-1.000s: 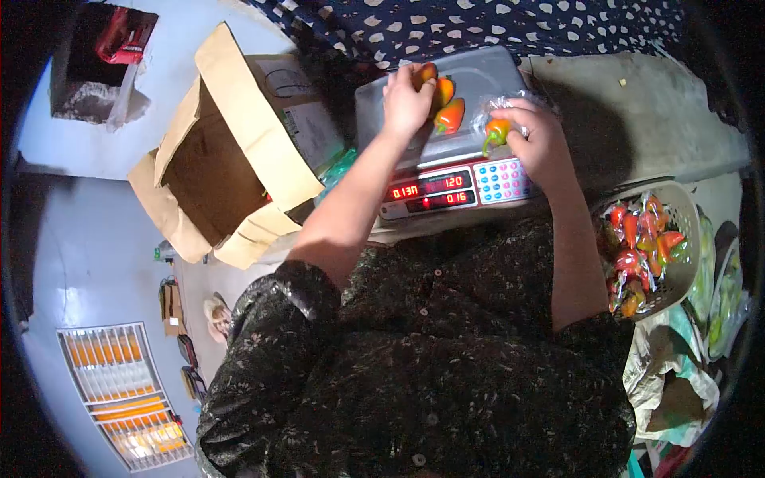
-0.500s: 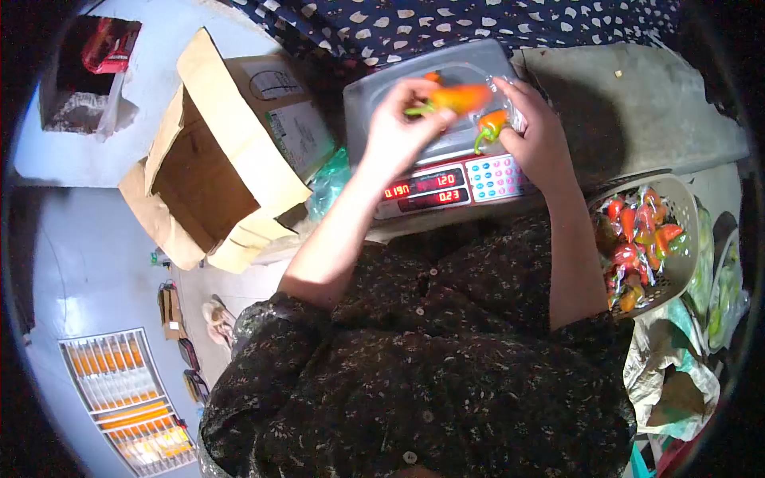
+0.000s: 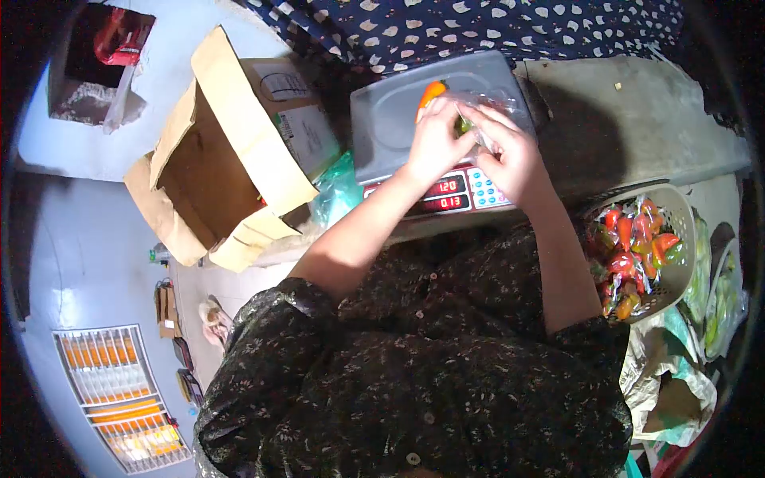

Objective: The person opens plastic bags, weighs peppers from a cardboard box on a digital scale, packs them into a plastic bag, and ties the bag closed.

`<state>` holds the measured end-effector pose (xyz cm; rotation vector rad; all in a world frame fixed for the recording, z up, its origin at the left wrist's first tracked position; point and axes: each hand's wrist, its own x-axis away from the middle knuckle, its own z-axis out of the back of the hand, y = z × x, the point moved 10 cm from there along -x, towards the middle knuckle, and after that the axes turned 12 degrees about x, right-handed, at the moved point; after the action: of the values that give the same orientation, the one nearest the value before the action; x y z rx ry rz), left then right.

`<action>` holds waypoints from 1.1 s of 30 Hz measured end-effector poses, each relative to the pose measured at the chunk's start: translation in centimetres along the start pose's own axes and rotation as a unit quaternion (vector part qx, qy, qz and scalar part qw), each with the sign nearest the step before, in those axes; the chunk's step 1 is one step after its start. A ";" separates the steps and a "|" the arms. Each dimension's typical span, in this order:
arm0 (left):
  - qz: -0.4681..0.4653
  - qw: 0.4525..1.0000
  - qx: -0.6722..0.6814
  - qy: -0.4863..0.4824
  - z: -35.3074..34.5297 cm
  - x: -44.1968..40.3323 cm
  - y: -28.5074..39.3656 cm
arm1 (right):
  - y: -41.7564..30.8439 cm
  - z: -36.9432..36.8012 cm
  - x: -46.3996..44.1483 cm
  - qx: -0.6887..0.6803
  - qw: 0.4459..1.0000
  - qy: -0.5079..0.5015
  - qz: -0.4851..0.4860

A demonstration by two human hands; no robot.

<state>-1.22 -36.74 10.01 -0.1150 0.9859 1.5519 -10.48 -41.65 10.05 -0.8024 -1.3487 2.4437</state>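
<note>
Orange pepper, glossy and tapered (image 3: 431,97), lay on the flat grey tray of an electronic scale (image 3: 382,127), its lower end next to the person's left hand (image 3: 437,137); whether the two touched could not be told. The right hand (image 3: 511,155) had its fingers pinched on a crinkled clear plastic bag (image 3: 498,99) above the tray. Something green (image 3: 464,124) showed between the hands, but the left grip was partly hidden, so I cannot tell what it grasped, if anything. The step in hand looked like bagging peppers; the next move seemed to call for a firm hold on the bag with its mouth open. Counted: one loose pepper, one bag, two hands, one scale, one open brown cardboard box (image 3: 247,127) at left, one beige perforated plastic basket (image 3: 679,275) at right. Plastic-wrapped red and orange peppers (image 3: 641,229) overlapped inside the basket, too jumbled to count.
</note>
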 end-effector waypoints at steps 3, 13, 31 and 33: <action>0.085 0.985 0.146 0.033 2.5 0.0 -0.9 | 0.5 1.5 -0.5 0.014 0.996 0.068 0.057; 0.177 0.967 -0.154 -0.100 1.2 3.3 -4.9 | 0.2 2.0 -0.4 0.009 0.998 0.059 0.033; 0.299 0.898 0.322 -0.036 3.0 6.8 -1.4 | -2.1 -2.1 0.3 0.184 0.980 0.027 0.065; 0.265 0.908 0.326 0.009 1.7 5.7 -2.2 | -2.5 -2.7 0.4 0.206 0.975 0.028 0.074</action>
<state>-0.05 -31.49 6.65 0.6592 1.5904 1.6049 -9.42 -38.20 10.88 -0.8791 -0.7411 2.6572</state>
